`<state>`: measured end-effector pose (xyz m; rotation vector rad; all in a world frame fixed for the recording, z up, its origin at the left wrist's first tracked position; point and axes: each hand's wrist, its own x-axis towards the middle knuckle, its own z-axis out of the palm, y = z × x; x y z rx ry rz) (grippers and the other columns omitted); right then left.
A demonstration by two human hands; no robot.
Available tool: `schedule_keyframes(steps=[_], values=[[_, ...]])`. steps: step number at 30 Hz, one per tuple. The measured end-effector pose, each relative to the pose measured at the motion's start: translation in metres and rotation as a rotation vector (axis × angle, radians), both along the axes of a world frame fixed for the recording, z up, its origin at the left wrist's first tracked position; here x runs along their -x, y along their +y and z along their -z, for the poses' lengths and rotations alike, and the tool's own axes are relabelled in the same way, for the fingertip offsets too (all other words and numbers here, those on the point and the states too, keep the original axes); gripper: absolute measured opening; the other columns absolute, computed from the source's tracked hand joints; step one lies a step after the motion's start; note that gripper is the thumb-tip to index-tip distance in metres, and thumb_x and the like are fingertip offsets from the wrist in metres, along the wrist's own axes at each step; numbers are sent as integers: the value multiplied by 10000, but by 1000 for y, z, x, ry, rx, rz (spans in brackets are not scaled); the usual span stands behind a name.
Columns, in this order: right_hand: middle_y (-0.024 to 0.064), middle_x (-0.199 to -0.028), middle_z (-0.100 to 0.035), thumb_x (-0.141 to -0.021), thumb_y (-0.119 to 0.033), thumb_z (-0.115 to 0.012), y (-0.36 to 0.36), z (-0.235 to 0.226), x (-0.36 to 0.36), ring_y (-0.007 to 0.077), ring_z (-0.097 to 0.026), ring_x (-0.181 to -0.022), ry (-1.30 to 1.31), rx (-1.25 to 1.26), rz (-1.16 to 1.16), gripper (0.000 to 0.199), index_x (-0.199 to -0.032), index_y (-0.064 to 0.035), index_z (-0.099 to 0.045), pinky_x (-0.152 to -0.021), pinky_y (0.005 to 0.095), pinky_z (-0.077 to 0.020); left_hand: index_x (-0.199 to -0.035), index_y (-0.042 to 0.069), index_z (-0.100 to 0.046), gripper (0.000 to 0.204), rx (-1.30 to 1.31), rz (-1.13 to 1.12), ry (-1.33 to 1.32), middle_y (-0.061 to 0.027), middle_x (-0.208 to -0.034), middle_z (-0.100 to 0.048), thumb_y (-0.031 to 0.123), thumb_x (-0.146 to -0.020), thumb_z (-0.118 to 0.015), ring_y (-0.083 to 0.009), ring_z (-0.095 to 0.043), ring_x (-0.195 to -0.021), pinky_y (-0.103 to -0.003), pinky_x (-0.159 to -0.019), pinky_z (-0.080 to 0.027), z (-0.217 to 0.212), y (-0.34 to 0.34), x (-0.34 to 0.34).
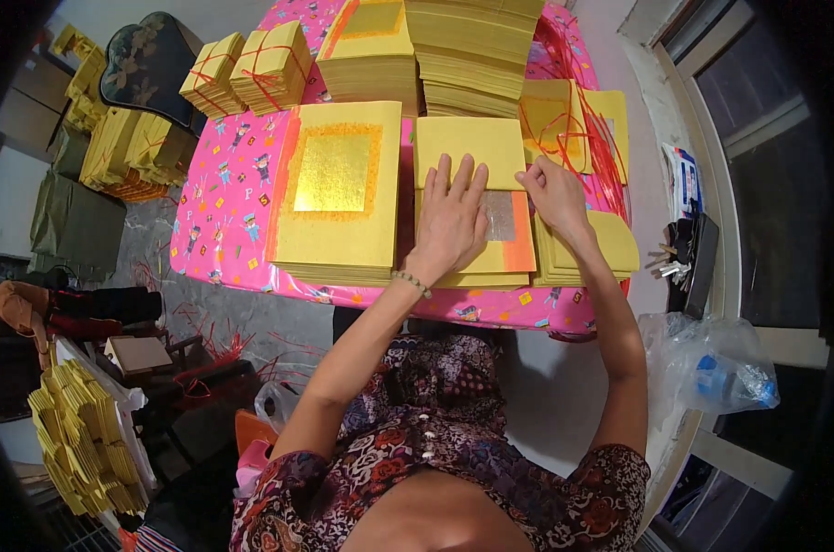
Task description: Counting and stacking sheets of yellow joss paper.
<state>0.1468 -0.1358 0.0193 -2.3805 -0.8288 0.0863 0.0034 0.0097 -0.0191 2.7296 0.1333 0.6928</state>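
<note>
Paper stacks (339, 193) crowd the table (224, 198); its left strip lies bare.

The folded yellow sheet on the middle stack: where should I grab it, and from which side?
Probably at its right edge, coming from the right. The folded sheet lies flat on the middle stack, so only an edge can be pinched. The left hand presses flat over its near edge, while the right hand already touches the right edge, beside the silver foil.

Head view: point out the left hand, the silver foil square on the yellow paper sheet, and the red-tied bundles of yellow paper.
left hand (454, 221), head view, back of the hand
silver foil square (502, 216), head view, its exposed part
red-tied bundles of yellow paper (272, 63), head view, top of the right bundle
</note>
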Motion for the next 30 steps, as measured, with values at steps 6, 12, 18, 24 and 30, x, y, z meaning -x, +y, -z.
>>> schedule_keyframes(steps=[6,12,18,24,30], values=[[173,-1033,-654,-927,-262,-645,-1,-12,14,344,-640,-932,-249,19,-42,277,-1038,-11,-606,-758,439,-493,-1438,26,-440,582,-1,-10,2,-226,-1482,-407,203,-894,-544,-490,-299,-1389,-566,-1160,-232,-1,1,0],[204,-1579,-275,-996,-468,-480,-9,-13,38,343,-201,-1490,-236,307,-544,729,-1527,-15,-271,-1193,538,-180,-1444,33,-443,572,-6,-19,8,-215,-1486,-412,218,-910,-535,-480,-302,-1393,-552,-1166,-227,1,3,0],[148,-1646,-84,-970,-642,-378,-12,-8,42,300,-40,-1526,-102,413,-533,876,-1572,-53,-137,-1197,594,-52,-1450,25,-435,586,-15,-6,-2,-211,-1510,-386,264,-923,-528,-473,-260,-1421,-544,-1182,-195,7,3,0],[143,-1648,-83,-946,-678,-391,-14,-1,41,298,-42,-1527,-150,399,-538,916,-1575,-64,-133,-1196,595,-34,-1468,43,-409,583,-44,-139,20,-241,-1509,-367,315,-961,-500,-511,-243,-1411,-576,-1160,-228,1,-6,16],[129,-1645,-118,-954,-679,-364,-8,-10,46,308,-70,-1523,-265,468,-525,872,-1568,-82,-199,-1194,597,-31,-1468,16,-396,615,-83,-119,85,-297,-1497,-342,344,-956,-494,-544,-214,-1402,-579,-1176,-178,-2,-4,18]])
